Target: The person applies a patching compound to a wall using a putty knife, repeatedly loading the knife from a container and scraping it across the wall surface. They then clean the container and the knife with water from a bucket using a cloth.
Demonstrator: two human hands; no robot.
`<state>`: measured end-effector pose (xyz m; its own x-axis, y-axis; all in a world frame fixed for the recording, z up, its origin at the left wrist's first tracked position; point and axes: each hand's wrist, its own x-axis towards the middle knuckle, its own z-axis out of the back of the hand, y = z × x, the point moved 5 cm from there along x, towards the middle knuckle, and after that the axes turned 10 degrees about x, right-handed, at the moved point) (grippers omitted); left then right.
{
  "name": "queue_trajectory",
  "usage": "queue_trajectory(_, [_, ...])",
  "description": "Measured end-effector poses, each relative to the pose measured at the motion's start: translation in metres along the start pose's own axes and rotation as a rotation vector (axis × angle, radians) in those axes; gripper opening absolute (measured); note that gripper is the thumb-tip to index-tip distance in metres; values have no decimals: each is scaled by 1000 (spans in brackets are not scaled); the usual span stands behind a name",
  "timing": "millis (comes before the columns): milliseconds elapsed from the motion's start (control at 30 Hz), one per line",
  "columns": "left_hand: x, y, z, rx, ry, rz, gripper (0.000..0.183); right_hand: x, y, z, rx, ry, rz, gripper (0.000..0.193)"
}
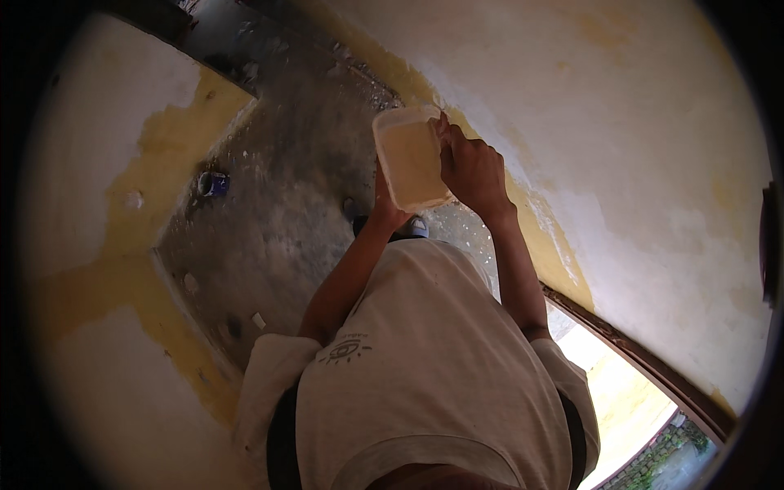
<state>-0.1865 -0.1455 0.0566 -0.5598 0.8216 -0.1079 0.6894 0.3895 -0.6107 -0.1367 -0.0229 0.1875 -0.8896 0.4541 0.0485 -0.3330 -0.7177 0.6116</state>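
Note:
A translucent, off-white plastic tub (412, 159) with rounded corners is held up in front of my body, its open top facing me. The inside looks pale beige; whether it holds anything is hard to make out. My left hand (387, 202) supports the tub from its left and underneath, with most of the fingers hidden behind it. At the tub's right rim is my right hand (474, 170), its fingers curled closed. What those fingers grip, if anything, is hidden.
A blue paint can (214, 184) lies on the stained grey floor (269, 212) to the left. Walls with white patches over yellow rise on the left (73, 171) and right (645, 163). A bright doorway (625, 388) stands at the lower right. My shoes (418, 226) show below the tub.

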Motion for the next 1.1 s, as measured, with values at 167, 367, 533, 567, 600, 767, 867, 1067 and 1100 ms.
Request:
queue_trajectory(167, [6,6,4,-152,-59,4,65,-22,21,-32,67,34,45,25])
queue_trajectory(367, [-3,5,18,-207,-73,-21,63,-12,34,-32,130,76,90,21])
queue_trajectory(533, [-13,-19,25,-68,-20,-61,62,8,23,-24,220,-69,115,18])
queue_trajectory(567, [-14,-20,30,-75,-55,-68,61,8,25,-32,228,27,65,20])
queue_trajectory(600, [-15,-21,34,-82,-89,-75,60,7,33,-41,204,90,85,20])
queue_trajectory(767, [-15,-47,47,-147,-193,-116,54,22,58,-64,252,192,119,17])
queue_trajectory(867, [-13,-71,55,-89,-259,-133,51,38,75,-75,276,193,129,16])
queue_trajectory(1067, [-11,-114,80,-207,-219,-173,50,80,118,-105,55,358,228,19])
queue_trajectory(1100, [-8,-123,82,-193,-255,-169,51,90,122,-110,52,350,260,20])
